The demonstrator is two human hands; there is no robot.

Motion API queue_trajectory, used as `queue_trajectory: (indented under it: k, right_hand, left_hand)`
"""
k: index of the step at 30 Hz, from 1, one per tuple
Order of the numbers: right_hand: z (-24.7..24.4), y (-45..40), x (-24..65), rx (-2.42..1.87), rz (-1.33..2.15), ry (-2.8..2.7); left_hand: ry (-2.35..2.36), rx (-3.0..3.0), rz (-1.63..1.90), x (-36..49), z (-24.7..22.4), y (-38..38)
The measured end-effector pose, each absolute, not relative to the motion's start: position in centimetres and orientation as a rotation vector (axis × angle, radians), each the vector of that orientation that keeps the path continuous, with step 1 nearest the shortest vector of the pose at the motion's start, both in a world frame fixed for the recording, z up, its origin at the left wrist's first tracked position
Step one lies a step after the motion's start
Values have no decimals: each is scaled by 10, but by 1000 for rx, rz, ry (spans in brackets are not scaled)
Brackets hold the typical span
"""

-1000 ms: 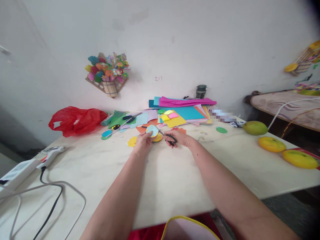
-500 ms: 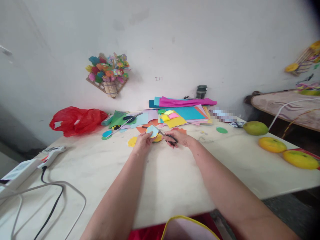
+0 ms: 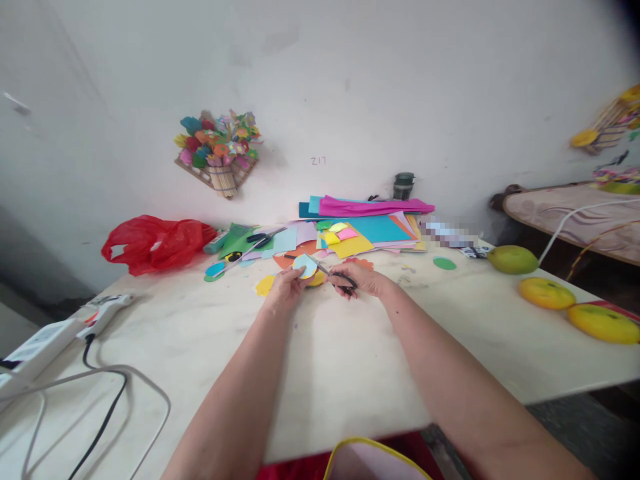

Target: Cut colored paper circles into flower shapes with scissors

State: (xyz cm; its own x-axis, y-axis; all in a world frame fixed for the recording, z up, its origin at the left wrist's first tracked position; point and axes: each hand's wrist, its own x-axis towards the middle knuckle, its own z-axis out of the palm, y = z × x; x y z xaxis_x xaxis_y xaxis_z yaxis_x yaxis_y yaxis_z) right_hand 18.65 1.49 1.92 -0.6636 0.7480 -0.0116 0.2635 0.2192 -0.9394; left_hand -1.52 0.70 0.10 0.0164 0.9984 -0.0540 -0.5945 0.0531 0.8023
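My left hand (image 3: 287,287) pinches a small light blue paper piece (image 3: 305,267) near the middle of the table. My right hand (image 3: 356,279) is wrapped round the black handles of a pair of scissors (image 3: 346,285). The scissor blades point up and left and meet the right edge of the blue piece. Beneath and beside the hands lie yellow paper shapes (image 3: 264,285) and an orange shape (image 3: 360,264). Just behind them are orange paper (image 3: 285,261) and a dark pen-like stick.
Coloured sheets (image 3: 385,228) are piled by the wall. A red plastic bag (image 3: 155,247), second scissors (image 3: 259,240) and a power strip (image 3: 107,313) with cables lie left. Mangoes (image 3: 545,293) and a green oval (image 3: 445,263) are right. A dark jar (image 3: 403,186) stands behind.
The view has shifted very slightly, so everything sits a little lower. The scissor blades look more closed on the blue piece's edge, and that piece is turned a little.
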Motion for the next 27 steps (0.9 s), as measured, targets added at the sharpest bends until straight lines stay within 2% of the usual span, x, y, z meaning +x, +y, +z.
queue_trajectory:
  k: [27]
  right_hand:
    - [22,10,185,-911,1414,-2040]
  left_hand:
    - [749,650,1397,-13,0,7]
